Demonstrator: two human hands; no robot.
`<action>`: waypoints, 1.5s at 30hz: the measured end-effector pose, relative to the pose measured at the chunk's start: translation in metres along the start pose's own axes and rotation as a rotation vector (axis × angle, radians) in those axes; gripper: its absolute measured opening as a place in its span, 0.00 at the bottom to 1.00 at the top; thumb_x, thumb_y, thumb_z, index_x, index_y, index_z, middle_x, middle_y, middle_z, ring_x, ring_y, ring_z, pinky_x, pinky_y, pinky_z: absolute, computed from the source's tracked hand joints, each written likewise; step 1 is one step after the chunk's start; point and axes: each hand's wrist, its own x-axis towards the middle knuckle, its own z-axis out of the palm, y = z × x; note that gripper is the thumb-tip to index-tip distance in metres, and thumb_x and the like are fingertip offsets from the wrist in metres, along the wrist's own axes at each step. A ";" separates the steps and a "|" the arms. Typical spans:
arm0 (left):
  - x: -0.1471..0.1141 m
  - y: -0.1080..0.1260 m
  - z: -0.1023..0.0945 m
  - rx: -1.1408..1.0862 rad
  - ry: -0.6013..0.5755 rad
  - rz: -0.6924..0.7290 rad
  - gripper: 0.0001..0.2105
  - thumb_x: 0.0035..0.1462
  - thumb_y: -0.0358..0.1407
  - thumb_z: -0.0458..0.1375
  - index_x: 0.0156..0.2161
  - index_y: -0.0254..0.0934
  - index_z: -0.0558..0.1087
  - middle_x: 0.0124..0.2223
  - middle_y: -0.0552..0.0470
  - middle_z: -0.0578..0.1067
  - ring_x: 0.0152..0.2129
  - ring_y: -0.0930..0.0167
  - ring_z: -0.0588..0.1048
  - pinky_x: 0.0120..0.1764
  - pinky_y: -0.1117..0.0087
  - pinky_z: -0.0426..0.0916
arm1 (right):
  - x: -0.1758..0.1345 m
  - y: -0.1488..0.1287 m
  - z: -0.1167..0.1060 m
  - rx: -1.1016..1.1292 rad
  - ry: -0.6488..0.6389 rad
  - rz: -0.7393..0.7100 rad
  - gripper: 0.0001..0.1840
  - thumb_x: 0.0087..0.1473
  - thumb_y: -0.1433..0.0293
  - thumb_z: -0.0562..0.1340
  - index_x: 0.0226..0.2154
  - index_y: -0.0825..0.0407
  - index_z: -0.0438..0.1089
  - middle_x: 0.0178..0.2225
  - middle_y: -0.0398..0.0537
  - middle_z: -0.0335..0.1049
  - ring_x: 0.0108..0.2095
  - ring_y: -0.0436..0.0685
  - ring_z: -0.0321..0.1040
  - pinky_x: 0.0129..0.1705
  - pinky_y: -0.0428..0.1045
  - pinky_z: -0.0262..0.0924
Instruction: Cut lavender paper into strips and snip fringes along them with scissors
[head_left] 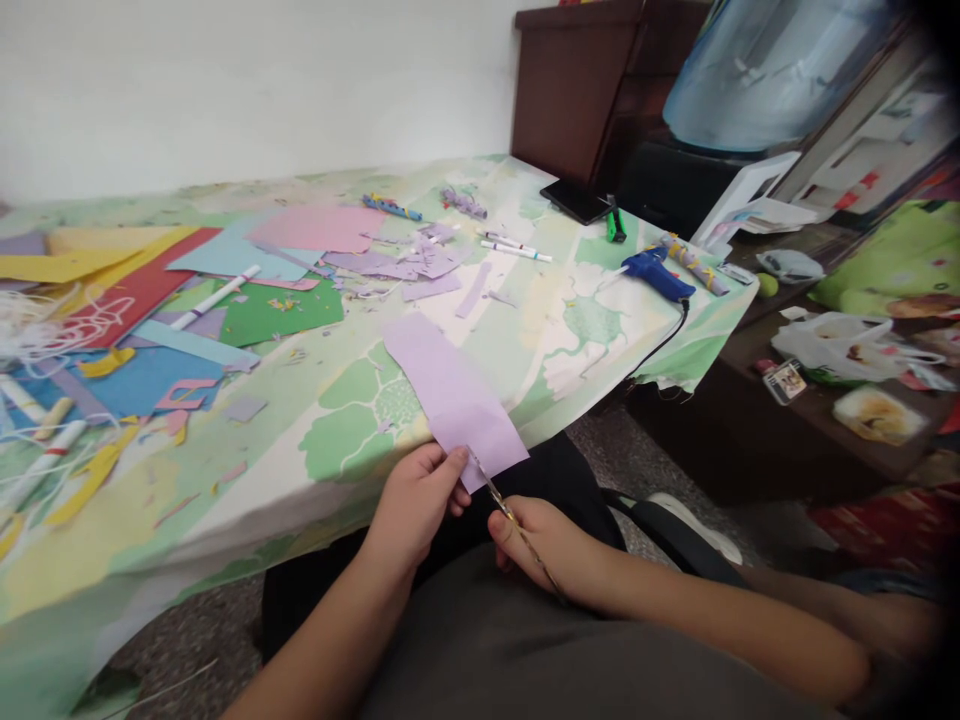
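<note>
White wall stands behind a table [247, 500] draped in a green leaf-print cloth. At the table's near edge, the left hand [415, 500] pinches the bottom left corner of a lilac paper strip [450, 390] between thumb and fingers; the strip slopes up and away over the cloth. Just right of that hand, the right hand [544, 545] is closed around small scissors [504, 508], whose blades meet the strip's bottom edge, barely parted as far as can be seen. Only the start of a cut shows; nearly the whole strip is uncut. Beyond the strip lie lilac scraps [420, 265] and coloured sheets [150, 290]. Farther right of the strip, a blue glue gun [658, 273] rests near the table's corner.
</note>
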 end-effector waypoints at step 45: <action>0.007 -0.009 0.003 -0.184 0.081 0.202 0.10 0.42 0.39 0.53 0.23 0.32 0.66 0.16 0.58 0.64 0.13 0.78 0.62 0.17 0.77 0.57 | 0.006 0.016 0.011 0.158 0.006 0.164 0.19 0.45 0.55 0.49 0.19 0.54 0.55 0.13 0.40 0.58 0.14 0.45 0.56 0.13 0.40 0.48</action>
